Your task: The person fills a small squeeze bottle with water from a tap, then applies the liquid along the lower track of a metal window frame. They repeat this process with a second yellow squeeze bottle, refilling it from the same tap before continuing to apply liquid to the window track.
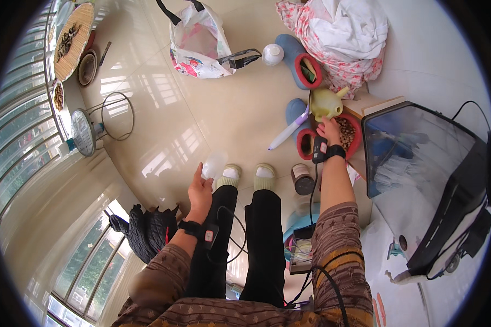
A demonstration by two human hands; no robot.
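Observation:
My left hand (pixel 200 192), left of my shins, has its thumb and fingers closed on a clear, rounded plastic container (pixel 215 165); its exact kind is hard to make out. Over to the right, my right hand (pixel 329 132) reaches forward with fingers bent against the near side of a pale yellow-green watering can (pixel 327 102). Part of the grip is hidden. Just beside that hand is a red bowl (pixel 356 143) of brown nuts or pellets. A long white-and-lavender stick-like tool (pixel 289 131) slants to the left of the can.
Blue boots with red rims (pixel 294 60) stand beyond my right hand. A dark jar (pixel 302 180) is nearer me. A white shopping bag (pixel 199 46) and a bundle of cloth (pixel 349 32) lie farther off. At right stands a large clear-sided bin (pixel 403 158); a round mirror (pixel 83 132) is left.

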